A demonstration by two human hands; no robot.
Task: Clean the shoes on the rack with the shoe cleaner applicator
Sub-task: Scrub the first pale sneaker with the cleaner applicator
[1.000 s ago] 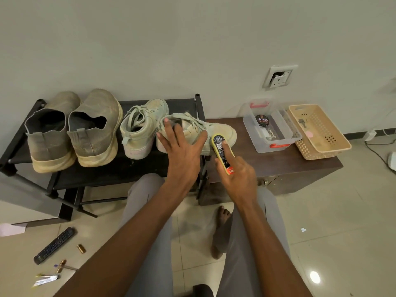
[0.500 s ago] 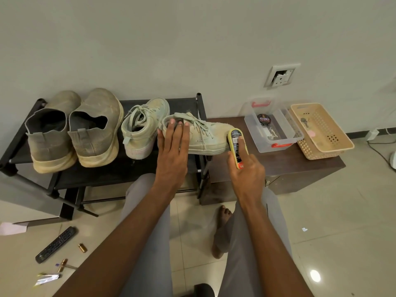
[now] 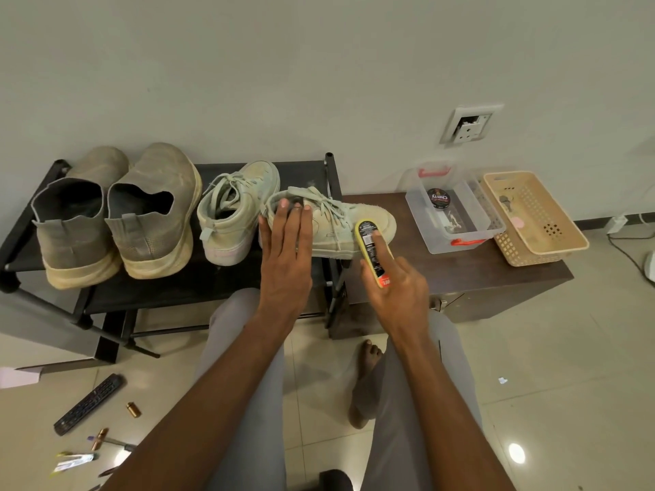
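Note:
A pale green lace-up sneaker (image 3: 340,221) lies sideways across the right end of the black shoe rack (image 3: 212,281), its toe over the brown bench. My left hand (image 3: 285,256) rests flat on its heel and collar, fingers straight. My right hand (image 3: 393,285) grips the yellow shoe cleaner applicator (image 3: 374,253), forefinger laid along its black label, its tip against the sneaker's toe side. The matching sneaker (image 3: 235,214) stands upright beside it. Two grey-beige slip-on shoes (image 3: 117,214) stand at the rack's left.
A brown bench (image 3: 460,274) holds a clear plastic box (image 3: 453,216) with a polish tin and a beige basket (image 3: 535,221). A wall socket (image 3: 469,125) is above. A remote (image 3: 90,404) and small items lie on the tiled floor at the left. My knees and bare foot are below.
The sneaker has turned to lie along the rack front with its toe to the right. My left hand shifted left onto its heel; my right hand carried the applicator right to the toe.

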